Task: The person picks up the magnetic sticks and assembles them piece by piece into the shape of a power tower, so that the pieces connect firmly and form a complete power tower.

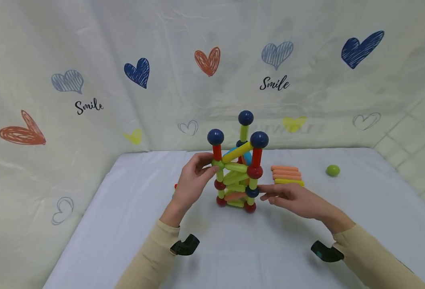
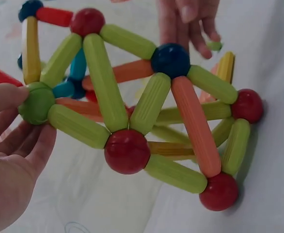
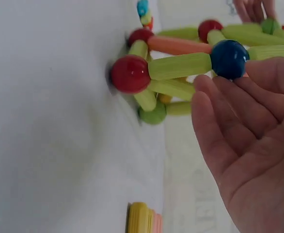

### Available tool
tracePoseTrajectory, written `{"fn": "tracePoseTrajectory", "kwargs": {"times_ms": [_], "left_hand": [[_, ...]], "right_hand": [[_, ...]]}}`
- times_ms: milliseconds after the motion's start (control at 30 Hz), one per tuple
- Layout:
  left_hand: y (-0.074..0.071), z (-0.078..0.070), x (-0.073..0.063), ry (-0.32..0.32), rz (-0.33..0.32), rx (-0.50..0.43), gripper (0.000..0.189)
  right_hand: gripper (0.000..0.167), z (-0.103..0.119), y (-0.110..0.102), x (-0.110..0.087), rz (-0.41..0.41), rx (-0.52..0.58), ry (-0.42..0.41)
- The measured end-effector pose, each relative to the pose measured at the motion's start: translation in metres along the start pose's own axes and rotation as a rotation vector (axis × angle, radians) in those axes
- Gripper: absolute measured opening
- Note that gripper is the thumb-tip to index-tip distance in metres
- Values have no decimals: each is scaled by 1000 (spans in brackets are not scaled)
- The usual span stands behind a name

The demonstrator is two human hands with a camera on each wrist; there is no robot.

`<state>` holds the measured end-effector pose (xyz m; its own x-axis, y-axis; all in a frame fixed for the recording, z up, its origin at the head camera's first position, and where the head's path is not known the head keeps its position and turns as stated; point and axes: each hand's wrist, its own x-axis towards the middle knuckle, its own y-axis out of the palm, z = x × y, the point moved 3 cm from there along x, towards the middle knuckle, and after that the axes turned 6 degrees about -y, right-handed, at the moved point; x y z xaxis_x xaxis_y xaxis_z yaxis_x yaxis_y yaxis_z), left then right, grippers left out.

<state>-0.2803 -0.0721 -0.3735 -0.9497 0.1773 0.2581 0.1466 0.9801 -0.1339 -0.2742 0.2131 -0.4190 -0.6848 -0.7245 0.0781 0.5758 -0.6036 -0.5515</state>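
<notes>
A tower of building rods and balls (image 1: 237, 176) stands upright on the white-covered table, with three dark blue balls on top. My left hand (image 1: 192, 178) pinches a green ball (image 2: 38, 103) at the tower's upper left, thumb in front and fingers behind in the left wrist view. Lower down on the right side, my right hand (image 1: 295, 198) touches a dark blue ball (image 3: 229, 59) with extended fingertips. Its other fingers (image 3: 207, 116) lie loosely below that ball in the right wrist view. Red balls (image 2: 219, 191) form the base, joined by light green rods (image 2: 176, 174).
Several orange and yellow rods (image 1: 287, 175) lie side by side to the tower's right. A loose green ball (image 1: 332, 170) sits farther right. Small coloured pieces (image 1: 175, 186) show partly behind my left hand. A white sheet with printed hearts (image 1: 209, 61) hangs behind the table.
</notes>
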Motion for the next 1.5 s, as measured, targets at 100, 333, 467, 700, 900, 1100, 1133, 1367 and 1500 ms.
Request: {"fn": "tracePoseTrajectory", "kwargs": {"times_ms": [100, 333, 467, 700, 900, 1100, 1133, 1367, 1500], "left_hand": [[-5, 3, 5, -43, -20, -19, 32], [-7, 1, 12, -101, -25, -43, 35], [-6, 5, 15, -87, -18, -52, 34], [-7, 8, 17, -105, -24, -20, 34], [-8, 10, 18, -110, -19, -21, 36], [-7, -2, 14, -132, -12, -2, 37], [-6, -6, 13, -136, -11, 3, 36], [-3, -25, 5, -146, -2, 5, 36], [-3, -23, 5, -152, -10, 1, 35]], "right_hand": [[47, 9, 13, -4, 94, -3, -20], [45, 18, 25, -4, 134, -98, -52], [29, 1, 2, -3, -65, -389, -21], [20, -41, -26, -7, -183, -854, 215], [16, -54, -25, -13, -149, -909, 202], [19, -28, -32, -6, -171, -612, 160], [21, -19, -33, -4, -189, -533, 151], [40, 52, -39, 9, -327, -139, 135], [41, 79, -40, 20, -362, -21, 116]]}}
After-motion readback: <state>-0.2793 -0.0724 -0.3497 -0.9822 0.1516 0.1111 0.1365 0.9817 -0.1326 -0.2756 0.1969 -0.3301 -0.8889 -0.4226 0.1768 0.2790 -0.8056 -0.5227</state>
